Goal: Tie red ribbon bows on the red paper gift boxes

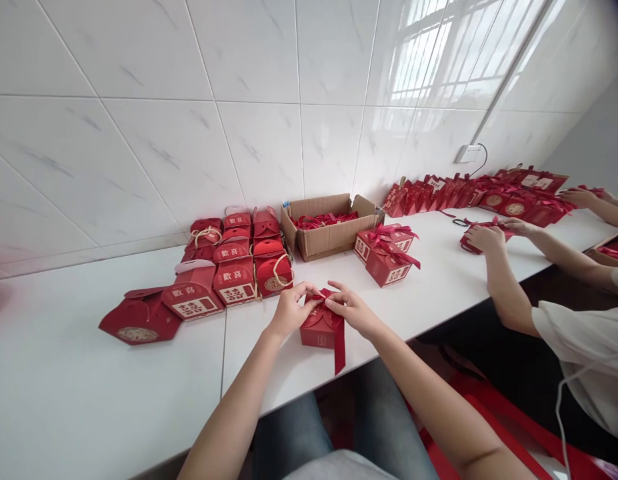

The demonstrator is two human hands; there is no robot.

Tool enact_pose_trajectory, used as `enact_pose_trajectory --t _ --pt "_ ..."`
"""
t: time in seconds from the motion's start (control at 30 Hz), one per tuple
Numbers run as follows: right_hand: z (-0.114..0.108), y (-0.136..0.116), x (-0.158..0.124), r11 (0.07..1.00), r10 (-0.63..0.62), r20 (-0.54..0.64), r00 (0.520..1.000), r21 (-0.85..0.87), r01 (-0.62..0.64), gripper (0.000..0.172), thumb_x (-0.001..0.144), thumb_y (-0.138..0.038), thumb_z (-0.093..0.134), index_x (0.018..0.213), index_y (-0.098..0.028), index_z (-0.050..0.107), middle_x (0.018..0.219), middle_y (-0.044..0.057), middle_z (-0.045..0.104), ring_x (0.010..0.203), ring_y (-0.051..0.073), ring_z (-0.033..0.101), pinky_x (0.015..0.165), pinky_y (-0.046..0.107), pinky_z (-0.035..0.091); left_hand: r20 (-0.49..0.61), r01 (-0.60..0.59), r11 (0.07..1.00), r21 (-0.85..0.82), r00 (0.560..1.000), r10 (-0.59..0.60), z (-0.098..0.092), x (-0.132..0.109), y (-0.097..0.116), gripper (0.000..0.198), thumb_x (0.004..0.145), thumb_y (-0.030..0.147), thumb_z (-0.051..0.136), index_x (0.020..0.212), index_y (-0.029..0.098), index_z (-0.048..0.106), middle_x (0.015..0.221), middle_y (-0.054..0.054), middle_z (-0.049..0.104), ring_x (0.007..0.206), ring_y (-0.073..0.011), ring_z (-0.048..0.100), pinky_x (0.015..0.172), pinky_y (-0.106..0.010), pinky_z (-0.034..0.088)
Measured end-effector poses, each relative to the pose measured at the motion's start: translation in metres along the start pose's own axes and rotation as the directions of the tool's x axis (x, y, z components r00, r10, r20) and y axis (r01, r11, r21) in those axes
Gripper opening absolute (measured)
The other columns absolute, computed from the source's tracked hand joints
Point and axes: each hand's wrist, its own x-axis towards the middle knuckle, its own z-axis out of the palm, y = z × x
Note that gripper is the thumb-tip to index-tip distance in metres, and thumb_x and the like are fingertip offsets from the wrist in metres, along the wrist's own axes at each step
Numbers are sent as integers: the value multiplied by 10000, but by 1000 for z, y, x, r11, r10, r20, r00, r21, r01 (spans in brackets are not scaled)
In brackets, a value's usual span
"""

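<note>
A small red gift box stands near the front edge of the white table. A red ribbon runs over its top and hangs down its front past the table edge. My left hand pinches the ribbon at the box's top from the left. My right hand pinches it from the right, fingertips almost meeting the left hand's. Both hands are closed on the ribbon.
Finished red boxes cluster at the back left, a flat one beside them. A cardboard carton holds ribbons; two ribboned boxes stand next to it. A co-worker's hands work at right, by more red boxes.
</note>
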Motion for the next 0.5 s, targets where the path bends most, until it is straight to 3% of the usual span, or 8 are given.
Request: enact_pose_trajectory --t 0.1,0.23,0.3,0.4,0.5 --pt "1 -1 -1 996 3 12 1000 89 -4 449 749 -609 585 732 -167 663 1318 147 493 1414 260 137 1059 418 287 -12 3 1000 -15 1000 -3 4 2 -4 99 789 261 601 840 177 590 830 -40 644 811 -167 630 792 -304 489" --pt "5 2 -4 984 29 -59 998 178 -18 472 717 -624 610 740 -156 666 1478 126 293 1389 283 215 1046 395 300 -129 -3 1000 -11 992 1 4 4 1 285 754 265 645 1002 199 521 964 -51 600 955 -172 596 856 -328 495" --pt "7 5 -5 980 22 -75 997 201 -6 453 730 -605 612 722 -155 666 1470 122 307 1387 281 218 1048 385 292 -167 -50 994 95 984 65 1 2 8 194 775 273 626 928 197 534 959 -47 572 967 -173 564 870 -346 489" --pt "10 6 -7 977 2 -95 995 213 18 420 751 -578 610 681 -167 664 1367 126 447 1406 256 158 1066 378 264 -25 -133 946 296 989 146 -4 -4 18 98 806 291 602 804 194 589 859 -36 588 905 -186 543 890 -390 459" --pt "13 3 -12 971 5 -119 993 237 23 391 754 -563 618 687 -182 677 1366 113 452 1408 238 158 1072 370 269 68 -147 929 340 989 132 -5 -8 22 101 779 285 649 831 199 645 866 -43 630 898 -200 553 874 -390 458"
